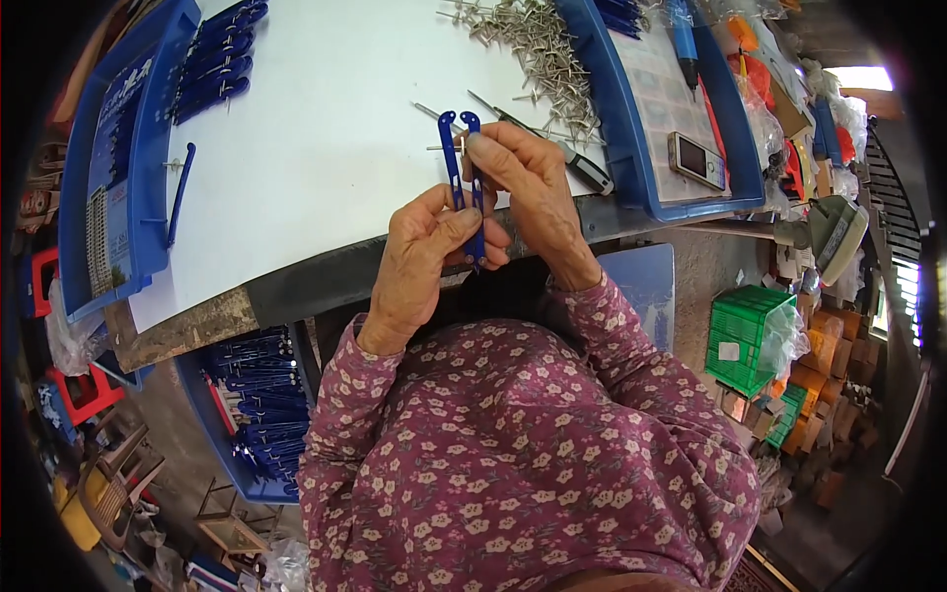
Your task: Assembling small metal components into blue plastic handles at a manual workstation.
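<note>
My left hand (419,252) is closed round the lower part of a slim blue two-armed piece (452,163), thumb on top. Its arms stand side by side with rounded, hooked upper ends and meet near the bottom. My right hand (528,178) pinches the right arm near its upper end, where thin metal pins (434,148) stick out sideways; the fingertips partly hide this spot. Just beyond my right hand lies a slim tool with a dark grey handle (589,170). A heap of small T-shaped metal pins (538,49) is spread at the table's far right.
Several finished-looking blue pieces (212,59) lie at the far left, one single blue piece (182,192) nearer. Blue trays flank the white tabletop (306,128): a left tray (148,197) and a right tray (641,187), holding a small phone-like device (697,161). Below, a blue bin (222,459) holds more pieces.
</note>
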Action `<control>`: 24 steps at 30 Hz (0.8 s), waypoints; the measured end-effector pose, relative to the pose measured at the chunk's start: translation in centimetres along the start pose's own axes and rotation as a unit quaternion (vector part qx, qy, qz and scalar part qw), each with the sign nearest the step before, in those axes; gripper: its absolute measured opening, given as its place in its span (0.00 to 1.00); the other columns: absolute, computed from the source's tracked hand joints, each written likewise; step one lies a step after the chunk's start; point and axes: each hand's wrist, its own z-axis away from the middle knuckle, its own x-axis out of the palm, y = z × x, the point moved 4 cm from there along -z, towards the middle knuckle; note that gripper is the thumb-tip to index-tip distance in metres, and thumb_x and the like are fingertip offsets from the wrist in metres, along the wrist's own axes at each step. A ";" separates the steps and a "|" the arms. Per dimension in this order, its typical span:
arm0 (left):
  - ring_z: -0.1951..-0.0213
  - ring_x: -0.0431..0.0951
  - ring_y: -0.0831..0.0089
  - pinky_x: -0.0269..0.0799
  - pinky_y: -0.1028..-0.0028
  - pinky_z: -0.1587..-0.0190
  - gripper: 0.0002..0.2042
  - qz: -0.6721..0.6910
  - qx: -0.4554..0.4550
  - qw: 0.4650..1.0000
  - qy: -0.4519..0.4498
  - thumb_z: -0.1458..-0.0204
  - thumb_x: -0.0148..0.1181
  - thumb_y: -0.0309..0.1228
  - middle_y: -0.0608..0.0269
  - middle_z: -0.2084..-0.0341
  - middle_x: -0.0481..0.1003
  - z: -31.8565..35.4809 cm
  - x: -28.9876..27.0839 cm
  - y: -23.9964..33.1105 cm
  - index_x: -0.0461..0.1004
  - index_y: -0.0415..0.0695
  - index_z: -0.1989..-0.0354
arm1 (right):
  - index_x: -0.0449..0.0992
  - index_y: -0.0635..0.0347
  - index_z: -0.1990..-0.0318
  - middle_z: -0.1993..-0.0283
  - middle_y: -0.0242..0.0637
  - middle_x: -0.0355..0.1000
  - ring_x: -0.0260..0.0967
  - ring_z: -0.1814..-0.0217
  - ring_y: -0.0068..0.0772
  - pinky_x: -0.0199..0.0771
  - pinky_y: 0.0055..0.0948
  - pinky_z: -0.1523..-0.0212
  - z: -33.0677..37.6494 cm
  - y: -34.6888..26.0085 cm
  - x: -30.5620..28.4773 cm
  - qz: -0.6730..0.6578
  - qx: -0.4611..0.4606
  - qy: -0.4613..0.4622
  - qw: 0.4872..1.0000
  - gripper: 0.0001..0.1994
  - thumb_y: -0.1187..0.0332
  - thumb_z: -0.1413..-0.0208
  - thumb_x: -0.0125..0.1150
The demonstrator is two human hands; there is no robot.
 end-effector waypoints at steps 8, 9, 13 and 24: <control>0.76 0.76 0.72 0.73 0.77 0.71 0.12 -0.056 -0.004 0.998 -0.002 0.47 0.50 0.33 0.56 0.76 0.74 0.1 -0.8 0.0 0.67 0.35 0.63 | 0.71 0.61 0.78 0.85 0.20 0.58 0.48 0.84 0.09 0.45 0.13 0.83 -0.8 1.1 0.2 0.012 0.020 -0.027 0.999 0.16 0.59 0.46 0.53; 0.76 0.76 0.72 0.73 0.77 0.71 0.12 -0.055 -0.005 0.998 -0.002 0.47 0.50 0.33 0.56 0.76 0.74 0.0 -0.8 0.1 0.67 0.35 0.63 | 0.72 0.61 0.78 0.84 0.20 0.58 0.48 0.84 0.09 0.44 0.13 0.84 -0.9 1.3 0.2 -0.011 0.033 -0.022 0.999 0.16 0.58 0.46 0.54; 0.76 0.76 0.72 0.73 0.78 0.71 0.12 -0.058 -0.016 0.998 0.001 0.48 0.50 0.33 0.56 0.76 0.74 0.1 -0.9 0.2 0.68 0.35 0.63 | 0.73 0.61 0.77 0.83 0.21 0.61 0.52 0.82 0.09 0.49 0.11 0.82 -1.2 1.4 -0.1 -0.013 0.042 -0.051 0.998 0.13 0.60 0.48 0.56; 0.76 0.76 0.72 0.73 0.78 0.72 0.11 -0.037 -0.008 0.999 0.014 0.47 0.49 0.30 0.54 0.76 0.74 0.6 -1.3 0.6 0.68 0.33 0.64 | 0.72 0.61 0.79 0.83 0.24 0.63 0.55 0.80 0.12 0.53 0.15 0.79 -1.6 2.1 0.2 -0.086 0.113 -0.090 0.986 0.11 0.64 0.55 0.62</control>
